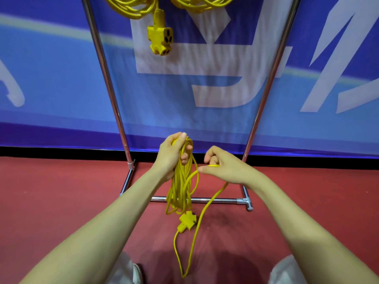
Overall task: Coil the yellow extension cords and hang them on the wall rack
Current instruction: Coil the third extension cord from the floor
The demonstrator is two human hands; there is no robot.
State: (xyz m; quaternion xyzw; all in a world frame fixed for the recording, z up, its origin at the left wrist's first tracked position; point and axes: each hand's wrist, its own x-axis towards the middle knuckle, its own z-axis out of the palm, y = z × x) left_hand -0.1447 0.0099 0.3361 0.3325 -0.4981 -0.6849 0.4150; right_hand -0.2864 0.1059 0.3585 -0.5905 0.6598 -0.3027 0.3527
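Between the uprights of the chrome tube rack [106,78], my left hand [174,152] curls round the top of the gathered loops of thin yellow extension cord [182,187], held high so they hang clear in front of the rack's bottom bar. The cord's yellow three-way socket block [187,221] dangles below. My right hand [223,167] pinches the free strand, I think between thumb and forefinger, ready to feed slack into another loop.

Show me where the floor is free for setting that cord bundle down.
Bare red floor lies left of the rack's left foot and right of its right foot. Crowded between them: the coil in the left hand, its socket block, and loose cord from the right hand.
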